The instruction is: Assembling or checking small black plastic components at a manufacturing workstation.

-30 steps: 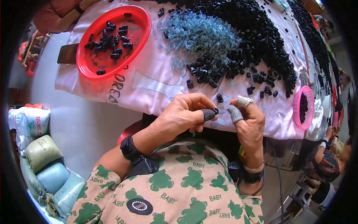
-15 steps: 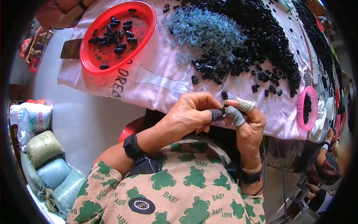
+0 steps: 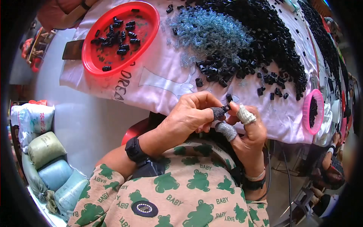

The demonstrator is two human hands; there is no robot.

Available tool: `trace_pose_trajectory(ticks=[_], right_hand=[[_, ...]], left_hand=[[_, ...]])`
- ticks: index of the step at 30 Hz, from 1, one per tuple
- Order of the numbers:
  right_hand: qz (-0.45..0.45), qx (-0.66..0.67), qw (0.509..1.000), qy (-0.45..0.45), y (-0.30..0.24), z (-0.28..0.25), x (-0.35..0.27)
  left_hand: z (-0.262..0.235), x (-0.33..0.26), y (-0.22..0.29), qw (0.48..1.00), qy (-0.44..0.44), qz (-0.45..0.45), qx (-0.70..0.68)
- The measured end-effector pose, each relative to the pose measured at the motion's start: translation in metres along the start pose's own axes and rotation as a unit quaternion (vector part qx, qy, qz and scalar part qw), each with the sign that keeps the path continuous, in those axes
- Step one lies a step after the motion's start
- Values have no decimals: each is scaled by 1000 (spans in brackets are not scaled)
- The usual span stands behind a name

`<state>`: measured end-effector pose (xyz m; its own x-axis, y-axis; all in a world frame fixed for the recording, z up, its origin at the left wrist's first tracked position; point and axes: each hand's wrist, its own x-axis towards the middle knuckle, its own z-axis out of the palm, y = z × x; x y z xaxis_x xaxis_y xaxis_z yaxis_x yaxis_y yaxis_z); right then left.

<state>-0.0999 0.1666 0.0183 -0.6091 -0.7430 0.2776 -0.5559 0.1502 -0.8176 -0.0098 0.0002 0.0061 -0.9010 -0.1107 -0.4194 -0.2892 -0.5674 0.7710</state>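
In front of my chest, at the near edge of the table, my left hand (image 3: 193, 113) is closed, thumb and forefinger pinching a small black plastic part (image 3: 226, 108). A dark cloth cot covers its thumb. My right hand (image 3: 251, 130) is close beside it, thumb and forefinger apart, each in a grey or whitish finger cover. Its bare forefinger tip is right by the pinched part and a loose black plastic piece (image 3: 229, 98) on the cloth. My right hand's other fingers are mostly hidden.
Beyond my hands lie a heap of clear bluish springs (image 3: 211, 34) and a large pile of black plastic parts (image 3: 272, 45). A red basin (image 3: 86, 56) holds several black pieces at far left; a pink basket (image 3: 320, 109) stands right. Stuffed sacks (image 3: 45, 149) lie at lower left.
My right thumb has moved left and down, away from the forefinger. The forefinger has swung up toward the loose black piece. My left hand keeps its pinch almost in place.
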Motion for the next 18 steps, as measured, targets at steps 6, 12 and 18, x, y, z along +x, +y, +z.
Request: trace_pose_trajectory(ticks=[6, 12, 18], right_hand=[[-70, -53, 996, 20, 9, 5, 0], [-64, -85, 992, 62, 9, 12, 0], [-69, -105, 990, 57, 11, 9, 0]], left_hand=[[3, -1, -2, 1000, 2, 9, -4], [9, -4, 4, 1000, 10, 1, 29], [11, -4, 4, 1000, 10, 4, 24]])
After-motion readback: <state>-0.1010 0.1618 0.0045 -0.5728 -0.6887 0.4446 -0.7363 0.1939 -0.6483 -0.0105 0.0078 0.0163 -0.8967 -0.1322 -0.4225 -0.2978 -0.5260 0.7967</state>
